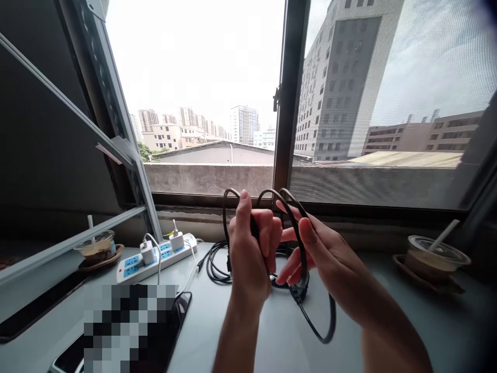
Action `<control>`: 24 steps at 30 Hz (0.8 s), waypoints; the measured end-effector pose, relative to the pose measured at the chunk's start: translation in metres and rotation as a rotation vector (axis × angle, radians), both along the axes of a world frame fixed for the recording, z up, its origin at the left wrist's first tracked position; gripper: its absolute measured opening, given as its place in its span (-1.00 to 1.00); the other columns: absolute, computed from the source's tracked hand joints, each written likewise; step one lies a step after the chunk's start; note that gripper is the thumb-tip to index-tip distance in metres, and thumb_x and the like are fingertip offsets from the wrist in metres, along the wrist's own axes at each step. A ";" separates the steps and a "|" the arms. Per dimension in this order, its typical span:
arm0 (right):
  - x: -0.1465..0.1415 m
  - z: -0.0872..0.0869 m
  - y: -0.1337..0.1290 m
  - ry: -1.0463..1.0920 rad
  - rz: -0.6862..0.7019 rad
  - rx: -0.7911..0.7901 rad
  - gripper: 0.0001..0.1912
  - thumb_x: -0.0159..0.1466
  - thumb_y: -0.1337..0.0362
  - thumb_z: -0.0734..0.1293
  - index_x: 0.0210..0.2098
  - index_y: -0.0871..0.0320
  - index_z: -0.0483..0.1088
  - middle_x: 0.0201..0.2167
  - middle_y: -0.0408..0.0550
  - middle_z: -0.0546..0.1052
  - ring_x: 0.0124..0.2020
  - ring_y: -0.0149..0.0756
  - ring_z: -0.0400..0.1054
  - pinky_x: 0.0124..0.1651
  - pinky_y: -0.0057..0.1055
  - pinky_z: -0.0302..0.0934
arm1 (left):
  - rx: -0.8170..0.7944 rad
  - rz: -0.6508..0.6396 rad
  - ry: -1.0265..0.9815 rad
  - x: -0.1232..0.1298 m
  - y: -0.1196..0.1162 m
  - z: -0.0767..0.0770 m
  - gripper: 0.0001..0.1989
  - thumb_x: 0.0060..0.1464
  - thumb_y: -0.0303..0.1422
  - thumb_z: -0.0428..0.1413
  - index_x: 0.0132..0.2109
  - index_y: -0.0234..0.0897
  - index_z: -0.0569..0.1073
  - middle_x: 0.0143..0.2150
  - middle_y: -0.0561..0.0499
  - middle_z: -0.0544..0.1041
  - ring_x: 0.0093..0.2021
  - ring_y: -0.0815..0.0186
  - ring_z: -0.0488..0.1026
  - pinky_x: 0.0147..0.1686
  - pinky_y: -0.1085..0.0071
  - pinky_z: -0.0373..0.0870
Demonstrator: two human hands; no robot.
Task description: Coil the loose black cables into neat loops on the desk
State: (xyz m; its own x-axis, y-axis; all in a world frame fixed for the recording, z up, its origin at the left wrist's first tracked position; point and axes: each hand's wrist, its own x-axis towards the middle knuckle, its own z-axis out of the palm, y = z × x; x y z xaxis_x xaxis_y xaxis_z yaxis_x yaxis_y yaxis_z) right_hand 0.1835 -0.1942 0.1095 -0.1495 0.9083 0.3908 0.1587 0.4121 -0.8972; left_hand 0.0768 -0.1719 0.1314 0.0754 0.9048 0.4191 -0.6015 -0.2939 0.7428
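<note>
Above the desk, my left hand [252,238] is closed around part of a black cable, its thumb pointing up and its fingers curled in. My right hand [330,254] has the thumb and fingers about another stretch of the same black cable [301,243]. Loops of it arch over both hands, and one loop hangs below the right hand. A dark connector [298,292] shows under the right fingers. Behind the hands, a coiled black cable [213,267] lies on the desk, partly hidden by my left hand.
On the left stands a white power strip [161,257] with two white chargers. A pixelated area covers part of a black device [182,316]. Iced drink cups [437,259] sit on both sides. A metal shelf frame [120,109] rises at left, before the window.
</note>
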 end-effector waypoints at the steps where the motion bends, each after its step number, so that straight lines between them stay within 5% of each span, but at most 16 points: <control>1: 0.001 0.000 0.000 -0.010 0.028 -0.006 -0.48 0.30 -0.11 0.05 0.07 0.05 0.23 -0.28 -0.05 0.51 -0.60 -0.44 0.38 -0.66 -0.57 0.20 | 0.014 -0.010 0.041 0.004 0.001 -0.002 -0.32 0.21 -0.08 -0.21 -0.82 -0.26 0.01 -0.86 0.11 -0.06 -0.85 0.54 -0.12 -0.82 0.50 -0.25; 4: 0.003 0.000 0.001 -0.060 0.011 0.028 -0.57 0.30 -0.09 0.08 -0.29 0.15 0.30 -0.57 -0.18 0.40 -0.70 -0.56 0.23 -0.73 -0.66 -0.03 | 0.077 0.084 0.235 0.008 0.006 -0.008 -0.33 0.21 -0.03 -0.21 -0.80 -0.26 0.11 -0.84 0.09 0.06 -0.80 0.49 0.05 -0.76 0.50 -0.01; 6: 0.004 0.002 0.001 -0.091 -0.021 0.055 -0.57 0.30 -0.06 0.09 -0.41 0.17 0.27 -0.66 -0.23 0.31 -0.71 -0.58 0.15 -0.69 -0.66 -0.01 | 0.113 0.208 0.404 0.005 0.009 -0.011 -0.33 0.20 0.00 -0.20 -0.78 -0.26 0.13 -0.84 0.09 0.11 -0.79 0.48 0.09 -0.71 0.49 0.06; 12: 0.008 0.002 0.003 -0.231 -0.026 0.118 -0.64 0.10 0.11 0.40 -0.15 0.12 0.38 -0.40 -0.16 0.48 -0.37 -0.36 0.37 -0.38 -0.56 0.29 | 0.081 0.183 0.654 -0.009 0.020 -0.016 -0.30 0.16 0.08 -0.24 -0.80 -0.23 0.20 -0.82 0.05 0.20 -0.78 0.44 0.15 -0.69 0.46 0.09; 17: 0.021 -0.002 0.006 -0.217 -0.072 0.183 -0.53 0.14 0.22 0.38 0.05 0.07 0.34 -0.21 -0.10 0.53 -0.20 -0.27 0.44 -0.16 -0.43 0.37 | 0.105 0.192 0.802 -0.020 0.023 -0.015 -0.27 0.16 0.09 -0.27 -0.78 -0.25 0.27 -0.84 0.05 0.18 -0.77 0.45 0.17 -0.64 0.49 0.13; 24: 0.047 0.002 0.021 -0.085 -0.513 0.385 -0.67 0.09 0.27 0.39 -0.12 0.12 0.49 -0.22 -0.07 0.57 -0.16 -0.19 0.46 0.00 -0.22 0.34 | 0.255 0.447 0.786 -0.040 0.012 -0.008 -0.67 -0.05 -0.07 0.18 -0.43 -0.26 0.38 -0.62 0.09 0.38 -0.57 0.38 0.35 -0.57 0.50 0.20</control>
